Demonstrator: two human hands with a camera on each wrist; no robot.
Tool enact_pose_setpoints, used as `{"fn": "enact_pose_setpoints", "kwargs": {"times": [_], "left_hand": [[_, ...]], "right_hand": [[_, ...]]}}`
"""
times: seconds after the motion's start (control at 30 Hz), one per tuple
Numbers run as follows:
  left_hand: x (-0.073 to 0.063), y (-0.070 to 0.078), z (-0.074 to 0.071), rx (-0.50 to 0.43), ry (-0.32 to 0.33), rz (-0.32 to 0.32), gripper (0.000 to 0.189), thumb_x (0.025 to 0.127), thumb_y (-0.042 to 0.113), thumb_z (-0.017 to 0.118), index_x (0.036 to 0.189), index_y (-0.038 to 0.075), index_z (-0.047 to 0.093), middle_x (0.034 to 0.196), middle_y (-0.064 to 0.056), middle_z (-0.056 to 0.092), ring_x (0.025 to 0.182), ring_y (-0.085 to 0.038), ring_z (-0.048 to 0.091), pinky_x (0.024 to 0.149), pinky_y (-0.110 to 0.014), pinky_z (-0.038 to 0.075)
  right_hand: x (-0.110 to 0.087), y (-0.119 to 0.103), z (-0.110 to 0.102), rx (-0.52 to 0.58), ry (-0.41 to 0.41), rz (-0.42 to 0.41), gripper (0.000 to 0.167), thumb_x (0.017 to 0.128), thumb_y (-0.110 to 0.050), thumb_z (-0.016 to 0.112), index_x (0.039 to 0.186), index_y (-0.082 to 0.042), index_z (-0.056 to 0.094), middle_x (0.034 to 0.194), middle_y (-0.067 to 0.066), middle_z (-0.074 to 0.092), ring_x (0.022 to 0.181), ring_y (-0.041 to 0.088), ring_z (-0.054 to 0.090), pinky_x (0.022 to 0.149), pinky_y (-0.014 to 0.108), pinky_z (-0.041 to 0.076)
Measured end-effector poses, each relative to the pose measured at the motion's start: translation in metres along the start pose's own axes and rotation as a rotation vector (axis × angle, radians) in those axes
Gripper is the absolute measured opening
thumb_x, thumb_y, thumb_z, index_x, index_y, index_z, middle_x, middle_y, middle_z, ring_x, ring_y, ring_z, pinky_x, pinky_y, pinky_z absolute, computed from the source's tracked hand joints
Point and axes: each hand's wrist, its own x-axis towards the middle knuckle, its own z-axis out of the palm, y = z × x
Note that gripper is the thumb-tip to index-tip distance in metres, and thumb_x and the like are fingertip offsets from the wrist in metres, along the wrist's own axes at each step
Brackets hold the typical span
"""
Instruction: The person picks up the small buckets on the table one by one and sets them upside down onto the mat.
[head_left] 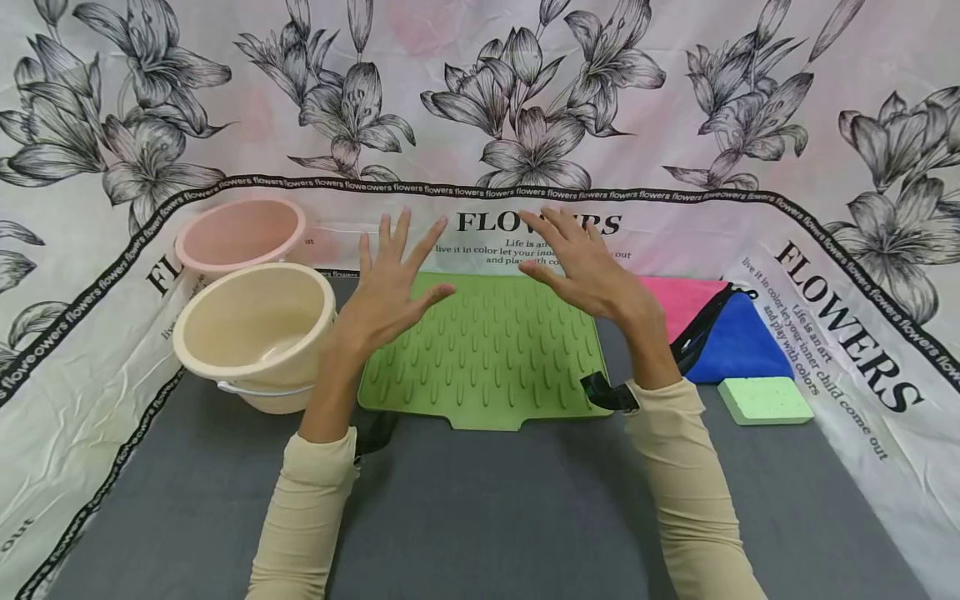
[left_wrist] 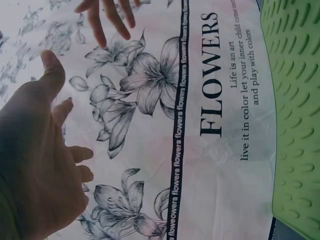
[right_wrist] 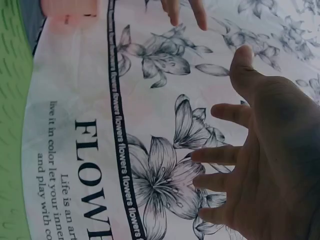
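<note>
- Ok, head view 1st: any writing?
- Yep, on the printed cloth (head_left: 420, 58). Band repeats "flowers". R corner: "FLOWERS", "Life is an art", "live it in color let your inner child come out", "and play with colors". Mid "FLOWERS" is partly covered by R hand (head_left: 588, 268); far L just "FL" shows b/c pink basin (head_left: 240, 233) blocks the rest.
- Hands?
- L hand (head_left: 384, 292) & R hand raised, well apart; L fingers (head_left: 425, 246) spread wide, R's straight-ish, thumb out. Green mat (head_left: 487, 358) is mid tabletop (head_left: 495, 517), btwn & beneath them; can't tell the gap.
- Else?
- Cream bucket (head_left: 247, 333) by L wrist (head_left: 341, 379), which hides its R edge; basin behind it. On R: flat pink piece (head_left: 682, 300), blue pouch (head_left: 742, 342) w/ black edging, pale green block (head_left: 765, 402).
- L wrist view?
- Sideways "FLOWERS" + same lines, ends hard to read. Mat cropped at R edge. L hand dark, fingers apart; R fingertips poke in up top.
- R wrist view?
- "FLOW" clear, rest cut off at bottom, ditto "and play with co". Strip of mat at L edge. Pink thing (right_wrist: 72, 7) top L, cropped, can't ID. R fingers spaced wide; L fingertips cut off at top.
</note>
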Motion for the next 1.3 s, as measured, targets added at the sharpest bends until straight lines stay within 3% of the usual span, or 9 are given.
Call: {"fn": "enact_pose_setpoints", "kwargs": {"times": [0.2, 0.33, 0.5, 0.77, 1.1, 1.2, 1.3], "left_hand": [[-0.012, -0.007, -0.013, 0.018, 0.123, 0.053, 0.105, 0.082, 0.096, 0.013, 0.168, 0.036, 0.016, 0.178, -0.014, -0.006, 0.163, -0.043, -0.013, 0.130, -0.065, -0.015], [-0.017, -0.014, -0.020, -0.018, 0.214, 0.080, 0.099, 0.088, 0.090, 0.019, 0.167, 0.031, 0.024, 0.178, -0.015, 0.000, 0.164, -0.045, -0.008, 0.129, -0.070, -0.012], [-0.028, -0.030, -0.029, -0.045, 0.302, 0.059, 0.094, 0.091, 0.086, 0.023, 0.166, 0.029, 0.030, 0.177, -0.017, 0.008, 0.163, -0.048, -0.002, 0.126, -0.076, -0.009], [-0.042, -0.056, -0.045, -0.046, 0.407, 0.012, 0.093, 0.093, 0.085, 0.021, 0.164, 0.026, 0.034, 0.175, -0.021, 0.015, 0.163, -0.048, 0.003, 0.127, -0.073, -0.009], [-0.060, -0.080, -0.066, -0.074, 0.448, -0.103, 0.088, 0.095, 0.083, 0.027, 0.163, 0.027, 0.034, 0.173, -0.018, 0.023, 0.163, -0.043, 0.014, 0.127, -0.075, -0.005], [-0.068, -0.089, -0.072, -0.062, 0.449, -0.152, 0.079, 0.100, 0.076, 0.033, 0.163, 0.029, 0.033, 0.171, -0.015, 0.028, 0.163, -0.040, 0.018, 0.125, -0.076, -0.008], [-0.077, -0.096, -0.079, -0.045, 0.435, -0.210, 0.069, 0.105, 0.067, 0.038, 0.164, 0.032, 0.032, 0.170, -0.015, 0.027, 0.162, -0.037, 0.020, 0.124, -0.078, -0.010]], "right_hand": [[0.011, -0.010, 0.012, 0.101, 0.065, -0.155, 0.081, 0.104, -0.073, 0.028, 0.168, -0.023, 0.023, 0.174, 0.012, 0.025, 0.163, 0.037, 0.021, 0.133, 0.065, 0.009], [0.022, -0.022, 0.018, 0.166, 0.042, -0.218, 0.088, 0.100, -0.079, 0.018, 0.169, -0.023, 0.021, 0.174, 0.006, 0.028, 0.162, 0.033, 0.027, 0.134, 0.060, 0.010], [0.042, -0.038, 0.033, 0.213, -0.015, -0.283, 0.099, 0.094, -0.086, 0.011, 0.169, -0.021, 0.021, 0.174, 0.005, 0.029, 0.160, 0.033, 0.031, 0.133, 0.060, 0.015], [0.076, -0.066, 0.063, 0.196, -0.076, -0.378, 0.108, 0.088, -0.090, 0.003, 0.168, -0.020, 0.023, 0.173, 0.006, 0.031, 0.159, 0.033, 0.033, 0.133, 0.056, 0.020], [0.094, -0.083, 0.104, 0.243, 0.010, -0.449, 0.098, 0.095, -0.082, 0.008, 0.166, -0.016, 0.027, 0.170, 0.010, 0.035, 0.158, 0.030, 0.033, 0.130, 0.054, 0.029], [0.094, -0.091, 0.109, 0.216, 0.047, -0.476, 0.086, 0.102, -0.073, 0.018, 0.165, -0.015, 0.031, 0.167, 0.011, 0.039, 0.155, 0.031, 0.038, 0.128, 0.053, 0.033], [0.095, -0.104, 0.116, 0.179, 0.086, -0.531, 0.067, 0.109, -0.055, 0.036, 0.162, -0.013, 0.036, 0.162, 0.013, 0.045, 0.150, 0.030, 0.045, 0.126, 0.049, 0.038]]}}
